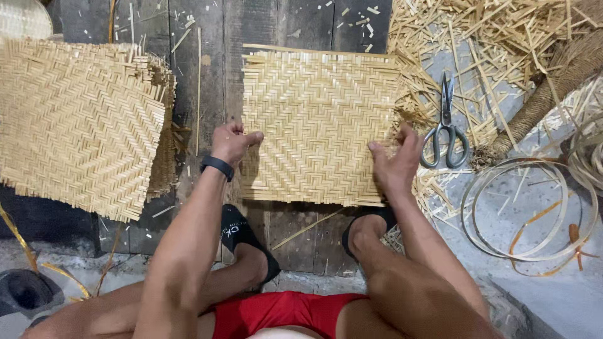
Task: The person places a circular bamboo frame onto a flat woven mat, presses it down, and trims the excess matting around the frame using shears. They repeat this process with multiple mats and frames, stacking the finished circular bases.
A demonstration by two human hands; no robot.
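Head view, contents as seen from above.

Item 1: woven bamboo mat (317,125), pale yellow, herringbone pattern, roughly square, lying flat on dark wooden planks (201,75) in front of the seated person, between the two hands.

Item 2: left hand (231,142), at the mat's left edge; fingers curled inward into a loose fist, knuckles against the mat's border, pinching nothing that can be made out. Black wristband (217,167) on the wrist.

Item 3: right hand (396,160), at the mat's right edge; fingers spread and bent, fingertips pressing on the weave, thumb raised; not closed around anything.

Item 4: two feet in black sandals (242,235), set at the mat's near edge, one below each hand.

Item 5: second woven mat (78,122), larger, same weave, ragged strip ends, lying well to the left, partly over the planks.

Item 6: scissors (445,125), grey metal, shut, on the floor just right of the right hand.

Item 7: heap of loose bamboo strips (496,37), upper right, spilling toward the mat's right side.

Item 8: coiled bamboo hoops (527,213), thin, lower right on grey floor.

Item 9: thick twisted rope (553,88), right of the scissors.
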